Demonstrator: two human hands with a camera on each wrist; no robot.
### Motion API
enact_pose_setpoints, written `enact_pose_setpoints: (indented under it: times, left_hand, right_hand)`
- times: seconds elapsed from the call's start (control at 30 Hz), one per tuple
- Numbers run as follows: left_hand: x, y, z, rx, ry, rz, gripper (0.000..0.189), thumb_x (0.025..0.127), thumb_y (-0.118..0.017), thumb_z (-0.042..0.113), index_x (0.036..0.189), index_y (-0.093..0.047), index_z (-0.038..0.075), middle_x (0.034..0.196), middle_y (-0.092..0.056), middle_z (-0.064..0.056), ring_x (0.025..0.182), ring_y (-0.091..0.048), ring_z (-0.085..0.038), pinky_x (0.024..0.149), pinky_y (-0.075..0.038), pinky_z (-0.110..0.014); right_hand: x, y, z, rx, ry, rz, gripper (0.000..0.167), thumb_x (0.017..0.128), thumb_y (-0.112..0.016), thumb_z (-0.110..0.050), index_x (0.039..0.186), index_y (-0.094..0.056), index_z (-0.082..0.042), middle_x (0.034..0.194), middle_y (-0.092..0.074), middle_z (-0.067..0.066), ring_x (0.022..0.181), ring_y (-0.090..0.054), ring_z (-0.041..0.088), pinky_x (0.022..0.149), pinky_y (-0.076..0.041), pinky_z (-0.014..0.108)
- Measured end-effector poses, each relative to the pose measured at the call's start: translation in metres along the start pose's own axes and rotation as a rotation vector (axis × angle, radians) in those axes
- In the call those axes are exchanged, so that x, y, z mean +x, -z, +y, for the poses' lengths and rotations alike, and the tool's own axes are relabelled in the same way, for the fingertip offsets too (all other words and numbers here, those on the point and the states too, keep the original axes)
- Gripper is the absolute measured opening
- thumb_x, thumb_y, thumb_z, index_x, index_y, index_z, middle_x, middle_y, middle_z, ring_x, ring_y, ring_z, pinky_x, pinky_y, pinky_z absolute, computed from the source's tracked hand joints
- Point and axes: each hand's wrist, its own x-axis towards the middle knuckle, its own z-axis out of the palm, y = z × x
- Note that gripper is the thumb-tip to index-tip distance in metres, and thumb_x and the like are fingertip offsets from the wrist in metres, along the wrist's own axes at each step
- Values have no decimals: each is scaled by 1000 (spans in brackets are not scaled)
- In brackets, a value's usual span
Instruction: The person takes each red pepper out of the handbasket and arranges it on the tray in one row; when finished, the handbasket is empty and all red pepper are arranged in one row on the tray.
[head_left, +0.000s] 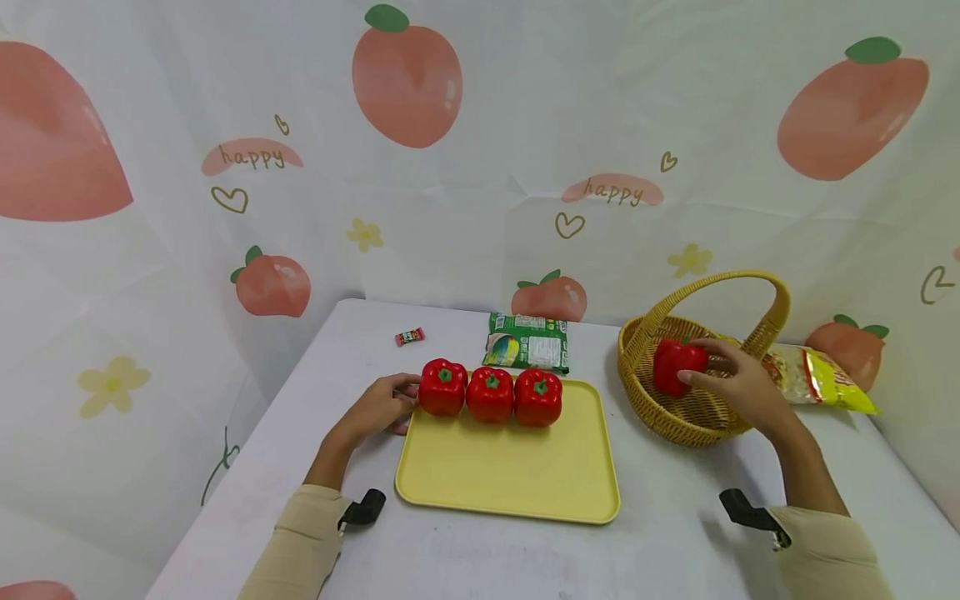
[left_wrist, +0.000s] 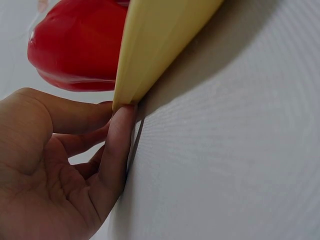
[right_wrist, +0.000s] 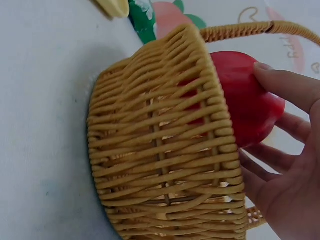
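My right hand (head_left: 738, 383) holds a red bell pepper (head_left: 672, 367) at the mouth of the wicker basket (head_left: 678, 429). In the right wrist view, thumb and fingers lie around this pepper (right_wrist: 247, 97), partly hidden by the basket wall (right_wrist: 160, 135). My left hand (head_left: 381, 406) is at the left edge of the yellow tray (head_left: 510, 475). The left wrist view shows its thumb and fingers pinching the tray rim (left_wrist: 131, 75). Along the tray's back edge three red bell peppers (head_left: 490, 395) sit in a row, stems up.
Behind the tray lies a green packet (head_left: 527, 342), with a small wrapped candy (head_left: 409, 336) to its left. A yellow snack bag (head_left: 817, 377) rests behind the basket on the right. The basket's tall handle (head_left: 720, 279) arches over its opening. A printed curtain (head_left: 465, 183) hangs behind the table.
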Motion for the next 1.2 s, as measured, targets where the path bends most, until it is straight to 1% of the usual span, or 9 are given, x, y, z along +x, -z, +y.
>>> enact_pose_setpoints:
  times: [0.07,0.2,0.37,0.5,0.6,0.7,0.83,1.03,1.2]
  left_hand:
    - [0,0,0,0,-1,-1,50,98,-58,6,148,-56,1,125,-63,-16,104,-63,-26,71,-66,-34]
    - [-1,0,1,-4,3,-2,50,98,-59,7,148,-57,1,125,-63,-16,104,-64,-26,71,-66,-34]
    - [0,0,1,-19,1,-11,50,98,-59,7,148,-57,0,125,-64,-17,103,-64,-26,70,-66,-34]
    - [0,0,1,-21,2,-14,51,98,-58,7,148,-56,0,125,-63,-18,104,-64,-26,70,-66,-33]
    - [0,0,2,-15,-2,-14,51,98,-58,7,148,-56,0,125,-62,-18,105,-64,-27,70,-66,-33]
    - [-1,0,2,-13,4,-10,51,98,-58,6,148,-56,1,125,-62,-17,105,-64,-27,70,-66,-33]
    - [0,0,4,-9,10,-8,51,97,-58,6,148,-57,1,124,-62,-17,104,-63,-28,71,-66,-33]
    - [0,1,4,-7,16,-10,52,97,-59,7,149,-56,1,126,-61,-18,105,-63,-28,71,-66,-33]
    - [0,1,2,-9,18,-6,52,97,-60,8,149,-56,2,126,-62,-17,104,-63,-27,72,-66,-33]
  right_hand:
    - [-3,-1,-2,5,14,22,69,102,-69,-37,157,-44,-5,151,-50,22,127,-54,36,78,-57,19]
    - [-9,-1,-3,37,32,53,73,102,-69,-33,162,-37,-8,156,-43,21,130,-51,34,78,-57,17]
    - [-17,0,-6,80,49,83,78,101,-71,-28,167,-31,-15,159,-38,20,123,-49,10,80,-57,15]
    - [-23,1,-12,95,72,87,79,100,-72,-23,167,-31,-17,157,-37,16,125,-50,12,82,-56,13]
    - [-26,-1,-17,122,103,87,81,98,-74,-17,167,-32,-14,153,-37,9,123,-50,8,83,-56,12]
    - [-28,-3,-20,149,143,94,81,96,-75,-10,165,-33,-10,147,-39,-2,118,-51,-1,84,-56,11]
    - [-31,-7,-22,162,178,105,81,94,-75,-6,165,-34,-8,142,-39,-12,116,-54,-1,85,-55,10]
    - [-33,-12,-26,158,188,88,78,95,-75,-8,163,-37,-8,141,-40,-10,118,-54,-1,86,-55,11]
    - [-33,-14,-31,167,171,57,78,96,-74,-9,163,-36,-8,145,-43,0,116,-56,-4,85,-58,15]
